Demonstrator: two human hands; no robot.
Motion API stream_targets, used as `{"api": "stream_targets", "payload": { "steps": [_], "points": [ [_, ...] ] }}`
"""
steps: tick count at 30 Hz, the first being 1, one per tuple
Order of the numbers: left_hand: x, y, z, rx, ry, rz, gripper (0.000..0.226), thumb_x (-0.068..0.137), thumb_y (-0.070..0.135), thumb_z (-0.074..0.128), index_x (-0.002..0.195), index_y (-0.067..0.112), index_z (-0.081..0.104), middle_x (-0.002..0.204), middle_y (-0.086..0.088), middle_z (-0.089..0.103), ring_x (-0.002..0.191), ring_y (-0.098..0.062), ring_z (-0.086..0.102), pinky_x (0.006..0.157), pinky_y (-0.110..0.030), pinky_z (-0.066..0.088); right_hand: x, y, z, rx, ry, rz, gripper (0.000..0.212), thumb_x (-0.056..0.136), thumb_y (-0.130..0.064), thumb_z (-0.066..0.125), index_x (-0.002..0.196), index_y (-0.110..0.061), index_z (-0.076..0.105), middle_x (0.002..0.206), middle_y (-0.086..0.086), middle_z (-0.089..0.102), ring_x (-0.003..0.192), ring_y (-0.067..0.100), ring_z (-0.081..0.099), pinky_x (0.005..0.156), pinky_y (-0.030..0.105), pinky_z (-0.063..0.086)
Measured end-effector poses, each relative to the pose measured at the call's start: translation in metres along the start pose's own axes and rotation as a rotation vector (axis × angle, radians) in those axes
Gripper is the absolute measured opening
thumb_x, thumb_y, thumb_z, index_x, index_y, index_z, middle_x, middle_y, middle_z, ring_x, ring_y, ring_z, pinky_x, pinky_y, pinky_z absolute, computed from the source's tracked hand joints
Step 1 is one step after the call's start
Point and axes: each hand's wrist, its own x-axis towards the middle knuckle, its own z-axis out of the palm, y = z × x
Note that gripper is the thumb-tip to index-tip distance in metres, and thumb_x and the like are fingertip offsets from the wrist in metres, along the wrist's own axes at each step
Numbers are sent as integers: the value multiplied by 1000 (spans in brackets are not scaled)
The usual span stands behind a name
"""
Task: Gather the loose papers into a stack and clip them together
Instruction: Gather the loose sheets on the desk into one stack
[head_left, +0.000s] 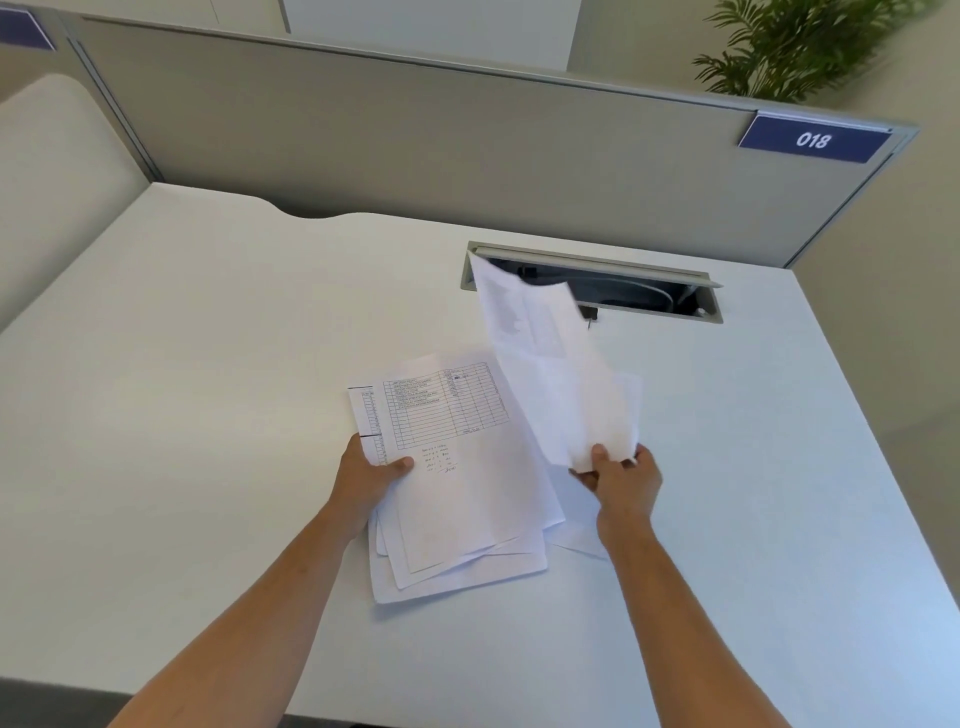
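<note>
The loose papers (457, 483) are being gathered — the collecting step is in hand, and no clipping has begun. An uneven pile lies on the white surface (208, 364), its left edge pinched by the left hand (371, 475), thumb on top of the printed table sheet. A further sheet or two (550, 364) is held raised at about 1 o'clock from the pile, its lower corner pinched in the grip of the right hand (621, 475). One more sheet lies partly under that hand. A small dark object, possibly the clip (589, 315), is seen at 12 o'clock beside the cable tray (592, 283) — it cannot be identified for certain. Next, the raised sheets are likely to be laid onto the pile, the edges squared, and the clip fetched.
</note>
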Motion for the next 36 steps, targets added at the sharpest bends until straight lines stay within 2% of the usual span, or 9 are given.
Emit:
{"api": "stream_targets", "payload": {
  "steps": [4,7,9,12,15,17,21,25,36],
  "points": [
    [0,-1,1,-35,10,-30,57,77,2,79,129,13,56,122,-4,67,109,-23,65,96,-44,52,-21,36,6,-211,-80,-27,35,85,-1,65,114,-16,52,104,14,63,92,32,67,70,53,60],
    [1,0,0,-43,-15,-36,50,80,5,76,125,16,58,121,-6,69,106,-24,67,93,-46,54,-37,45,7,-369,-150,-71,42,85,-3,64,120,-21,49,101,9,63,60,14,68,56,43,61],
    [0,3,0,-37,-63,-10,45,81,11,75,123,21,63,117,-1,72,102,-20,70,89,-44,57,-44,48,6,-467,-212,-90,46,85,-2,63,122,-27,47,96,6,59,52,17,65,47,36,58],
    [-4,9,2,-173,-28,-95,35,87,18,65,122,21,63,115,-2,73,104,-23,70,92,-45,55,-50,50,6,-594,-289,-138,53,82,-8,65,125,-32,46,95,4,61,65,27,67,50,38,59],
    [-4,11,2,-261,50,-170,37,97,41,49,126,19,59,119,-3,69,108,-24,65,99,-46,49,-50,47,8,-807,-329,-200,48,81,-25,69,125,-27,51,107,0,66,94,23,66,82,34,55],
    [-2,9,2,-222,40,-153,48,96,52,50,129,18,56,121,1,67,109,-21,65,98,-44,50,-47,45,5,-962,-291,-261,39,84,-39,66,119,-23,58,109,-2,63,103,20,61,88,32,47],
    [1,1,1,-79,33,-85,53,81,28,78,127,17,55,123,-1,67,106,-21,67,93,-44,55,-32,37,-5,-1031,-95,-380,37,88,-49,59,109,-19,66,114,5,62,110,25,56,89,36,44],
    [3,-4,1,-21,60,-63,59,77,13,81,128,15,53,124,-3,65,110,-24,64,97,-48,52,-10,29,-19,-1171,100,-284,61,83,-45,66,132,-14,48,133,16,50,124,35,42,100,45,36],
    [1,-2,4,-6,66,-27,59,79,10,80,130,14,51,125,-3,64,111,-26,62,98,-48,51,8,17,-12,-1202,54,-78,96,75,-39,78,144,-13,17,130,24,47,120,42,47,92,49,42]
  ]
}}
